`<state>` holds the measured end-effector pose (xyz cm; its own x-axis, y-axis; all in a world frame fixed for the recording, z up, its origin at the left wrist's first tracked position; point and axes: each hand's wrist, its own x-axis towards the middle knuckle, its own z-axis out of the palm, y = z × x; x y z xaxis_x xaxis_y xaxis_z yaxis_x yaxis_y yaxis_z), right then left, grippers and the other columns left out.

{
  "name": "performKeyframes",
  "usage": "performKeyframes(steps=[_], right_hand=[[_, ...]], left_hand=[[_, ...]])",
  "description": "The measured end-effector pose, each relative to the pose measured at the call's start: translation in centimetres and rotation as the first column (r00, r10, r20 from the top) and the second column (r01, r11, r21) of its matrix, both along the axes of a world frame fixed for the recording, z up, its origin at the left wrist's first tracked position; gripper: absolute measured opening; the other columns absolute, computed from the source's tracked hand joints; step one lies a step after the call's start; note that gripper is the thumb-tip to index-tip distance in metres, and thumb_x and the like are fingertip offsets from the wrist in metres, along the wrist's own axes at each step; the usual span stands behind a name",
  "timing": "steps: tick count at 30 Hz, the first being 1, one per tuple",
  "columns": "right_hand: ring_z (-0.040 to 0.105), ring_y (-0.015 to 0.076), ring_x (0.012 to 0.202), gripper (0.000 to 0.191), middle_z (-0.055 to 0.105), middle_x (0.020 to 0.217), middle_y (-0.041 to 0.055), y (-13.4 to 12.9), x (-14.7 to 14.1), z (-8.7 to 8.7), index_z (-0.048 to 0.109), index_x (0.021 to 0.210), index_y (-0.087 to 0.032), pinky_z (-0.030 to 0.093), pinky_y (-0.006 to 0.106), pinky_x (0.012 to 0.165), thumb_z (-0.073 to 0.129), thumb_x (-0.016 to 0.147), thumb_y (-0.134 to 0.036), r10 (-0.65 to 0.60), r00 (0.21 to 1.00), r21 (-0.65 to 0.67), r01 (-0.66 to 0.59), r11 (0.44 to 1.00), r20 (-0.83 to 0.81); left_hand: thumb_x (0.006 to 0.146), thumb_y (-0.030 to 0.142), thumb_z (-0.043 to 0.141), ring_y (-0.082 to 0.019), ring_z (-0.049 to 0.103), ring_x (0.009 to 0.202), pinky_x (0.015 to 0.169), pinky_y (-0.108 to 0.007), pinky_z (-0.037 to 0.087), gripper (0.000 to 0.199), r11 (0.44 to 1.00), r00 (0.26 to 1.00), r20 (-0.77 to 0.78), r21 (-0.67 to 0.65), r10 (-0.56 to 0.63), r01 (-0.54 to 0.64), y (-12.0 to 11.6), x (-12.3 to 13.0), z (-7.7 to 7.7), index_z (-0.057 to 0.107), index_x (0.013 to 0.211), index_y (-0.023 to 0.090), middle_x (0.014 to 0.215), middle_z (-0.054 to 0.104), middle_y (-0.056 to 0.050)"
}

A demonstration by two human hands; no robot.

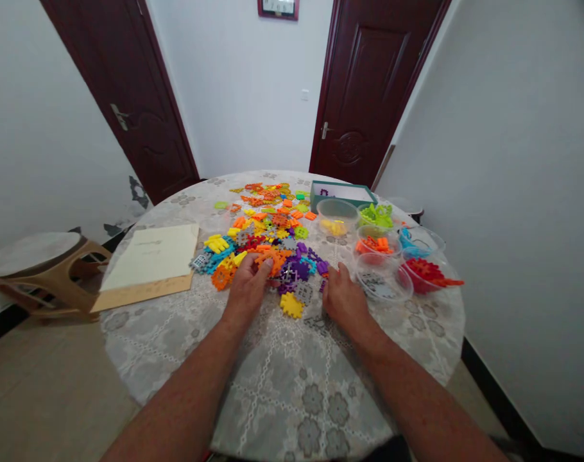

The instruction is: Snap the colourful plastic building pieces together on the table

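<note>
A heap of plastic gear-shaped building pieces in many colours lies in front of me. My left hand (252, 282) is closed on an orange gear piece (271, 258), thumb on top, at the near side of the heap. My right hand (340, 292) rests at the heap's right edge, fingers curled beside small purple pieces (323, 267); what it holds, if anything, is hidden. Between the hands lie a dark purple gear (299, 271), a grey square piece (303, 293) and a yellow gear (291, 305).
Round clear tubs hold sorted pieces: yellow (337, 217), green (376, 215), orange (377, 246), blue (412, 242), grey (383, 285) and red (424, 273). Behind them stands a green-edged box (343, 192). Paper on a board (150, 256) lies left. A patterned cloth (292, 391) covers the round table.
</note>
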<state>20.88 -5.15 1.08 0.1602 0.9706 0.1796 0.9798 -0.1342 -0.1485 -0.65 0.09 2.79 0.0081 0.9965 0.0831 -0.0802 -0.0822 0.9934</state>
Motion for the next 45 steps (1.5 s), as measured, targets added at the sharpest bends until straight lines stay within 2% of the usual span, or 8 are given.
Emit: performKeyframes(steps=[3,7,15,22,27,33,39,45], right_hand=[[0.075,0.0314,0.095,0.050,0.043,0.152,0.0346,-0.1,-0.5,0.1,0.052,0.146,-0.010,0.059,0.042,0.077,0.046,0.097,-0.017,-0.065,0.991,-0.171,0.084,0.982,0.113],[0.075,0.0286,0.091,0.039,0.055,0.136,0.0292,-0.1,-0.6,0.1,0.058,0.135,-0.012,0.057,0.038,0.076,0.045,0.100,-0.021,-0.045,0.993,-0.207,0.067,0.976,0.109],[0.071,0.0274,0.096,0.035,0.057,0.128,0.0167,0.0,-0.4,0.2,0.059,0.133,-0.020,0.054,0.035,0.077,0.047,0.103,-0.034,0.037,0.999,-0.114,-0.037,0.993,-0.001],[0.070,0.0281,0.101,0.039,0.055,0.137,0.0183,0.5,-0.2,-0.1,0.057,0.138,-0.020,0.052,0.036,0.081,0.045,0.104,-0.032,-0.001,0.998,-0.086,-0.004,0.996,-0.059],[0.070,0.0291,0.098,0.041,0.061,0.124,0.0158,0.8,-0.1,-0.2,0.056,0.142,-0.021,0.051,0.036,0.078,0.044,0.104,-0.031,-0.010,0.999,-0.100,0.005,0.995,-0.052],[0.068,0.0276,0.104,0.039,0.063,0.118,0.0139,1.0,0.6,-0.4,0.061,0.138,-0.021,0.048,0.033,0.087,0.050,0.102,-0.032,0.004,0.988,-0.059,-0.013,0.998,-0.152],[0.063,0.0243,0.117,0.057,0.064,0.129,0.0122,1.5,1.2,-1.3,0.052,0.149,-0.020,0.046,0.031,0.099,0.058,0.092,-0.018,0.111,0.941,0.090,-0.087,0.992,-0.321],[0.064,0.0241,0.100,0.023,0.069,0.103,0.0092,1.6,1.2,-0.6,0.071,0.105,-0.018,0.049,0.034,0.093,0.051,0.098,-0.029,0.275,0.854,0.285,-0.158,0.946,-0.441]], left_hand=[[0.086,0.044,0.073,-0.017,0.073,0.080,0.066,-0.032,0.064,0.034,0.997,0.979,0.199,-0.051,-0.040,0.052,0.0,0.3,0.2,0.058,0.107,0.022,0.100,0.068,-0.001],[0.085,0.037,0.075,-0.015,0.075,0.075,0.068,-0.031,0.067,0.033,0.992,0.956,0.290,-0.098,-0.046,0.078,0.0,0.5,0.4,0.054,0.104,0.021,0.094,0.066,0.001],[0.085,0.031,0.074,-0.018,0.078,0.081,0.056,-0.023,0.063,0.033,0.989,0.965,0.257,-0.124,-0.042,0.076,-0.1,0.4,0.5,0.056,0.109,0.019,0.100,0.067,-0.003],[0.084,0.023,0.072,-0.018,0.077,0.081,0.060,-0.024,0.065,0.047,0.985,0.961,0.270,-0.135,-0.065,0.105,-0.1,0.5,0.3,0.058,0.129,0.019,0.100,0.071,-0.005],[0.085,0.020,0.071,-0.017,0.077,0.080,0.065,-0.026,0.066,0.049,0.980,0.962,0.257,-0.151,-0.090,0.132,-0.1,0.6,0.1,0.057,0.132,0.020,0.100,0.071,-0.005],[0.086,0.021,0.073,-0.019,0.078,0.085,0.069,-0.028,0.067,0.048,0.976,0.960,0.256,-0.149,-0.116,0.158,-0.2,0.7,-0.2,0.056,0.132,0.019,0.103,0.073,-0.008],[0.090,0.021,0.069,-0.021,0.079,0.090,0.070,-0.028,0.067,0.043,0.976,0.965,0.237,-0.152,-0.114,0.153,-0.2,0.8,-0.4,0.056,0.131,0.019,0.113,0.072,-0.011],[0.091,0.018,0.064,-0.019,0.078,0.091,0.075,-0.029,0.068,0.041,0.970,0.959,0.255,-0.171,-0.125,0.172,-0.3,0.8,-0.5,0.057,0.131,0.019,0.118,0.070,-0.012]])
